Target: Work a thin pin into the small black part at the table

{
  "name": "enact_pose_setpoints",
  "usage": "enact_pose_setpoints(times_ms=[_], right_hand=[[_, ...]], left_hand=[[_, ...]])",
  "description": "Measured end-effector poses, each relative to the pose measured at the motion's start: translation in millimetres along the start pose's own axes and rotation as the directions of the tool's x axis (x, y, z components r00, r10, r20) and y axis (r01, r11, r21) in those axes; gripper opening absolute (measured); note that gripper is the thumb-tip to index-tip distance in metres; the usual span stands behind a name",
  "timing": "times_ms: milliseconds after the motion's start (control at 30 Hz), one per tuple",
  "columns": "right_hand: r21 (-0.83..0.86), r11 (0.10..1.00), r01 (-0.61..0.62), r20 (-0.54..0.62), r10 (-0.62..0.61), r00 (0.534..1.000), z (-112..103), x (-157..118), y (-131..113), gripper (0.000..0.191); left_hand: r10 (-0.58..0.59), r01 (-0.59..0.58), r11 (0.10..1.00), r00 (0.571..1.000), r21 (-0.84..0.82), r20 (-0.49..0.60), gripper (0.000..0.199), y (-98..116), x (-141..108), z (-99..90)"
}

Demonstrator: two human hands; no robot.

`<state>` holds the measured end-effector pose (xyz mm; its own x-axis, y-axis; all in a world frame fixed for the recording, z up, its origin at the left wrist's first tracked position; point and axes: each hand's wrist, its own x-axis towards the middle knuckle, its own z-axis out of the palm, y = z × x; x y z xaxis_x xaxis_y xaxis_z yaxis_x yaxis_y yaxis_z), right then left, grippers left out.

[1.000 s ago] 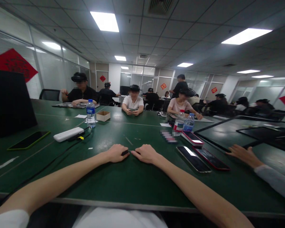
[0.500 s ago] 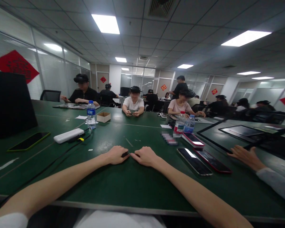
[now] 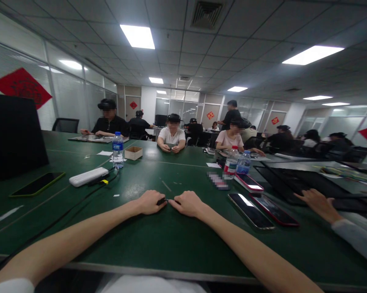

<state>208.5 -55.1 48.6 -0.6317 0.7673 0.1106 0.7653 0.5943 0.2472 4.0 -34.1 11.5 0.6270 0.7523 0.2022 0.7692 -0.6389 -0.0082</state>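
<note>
My left hand (image 3: 151, 202) rests on the green table (image 3: 134, 248) with its fingers closed around a small black object (image 3: 161, 201), whose kind is too small to tell. Just to its right, the fingertips almost meeting, lies my right hand (image 3: 187, 203). Its fingers are curled and pressed together, and whatever they hold is hidden. Both forearms lean on the table from the front edge.
Phones (image 3: 250, 211) lie right of my hands, near two bottles (image 3: 231, 162). At left are a white power bank (image 3: 88, 176), a cable, a green-edged phone (image 3: 38, 184) and a water bottle (image 3: 117, 150). A co-worker's hand (image 3: 319, 203) holds a black frame (image 3: 281, 185).
The co-worker's black frame at right has been lowered towards the table. My hands keep the same pose; the whole view has shifted slightly.
</note>
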Motion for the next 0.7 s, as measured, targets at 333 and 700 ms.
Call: enact_pose_setpoints(times_ms=[333, 700], right_hand=[[-0.02, 1.0, 0.001, -0.02, -0.001, 1.0, -0.3, -0.2, 0.1, 0.074], [-0.107, 0.994, -0.013, 0.003, 0.013, 1.0, -12.8, -0.8, -7.2, 0.071]], left_hand=[[0.009, -0.009, 1.0, 1.0, 0.004, -0.004, 0.034, 0.8, -0.3, -1.7], [0.007, -0.007, 1.0, 1.0, 0.006, -0.011, 0.039, -4.9, 1.1, 4.8]])
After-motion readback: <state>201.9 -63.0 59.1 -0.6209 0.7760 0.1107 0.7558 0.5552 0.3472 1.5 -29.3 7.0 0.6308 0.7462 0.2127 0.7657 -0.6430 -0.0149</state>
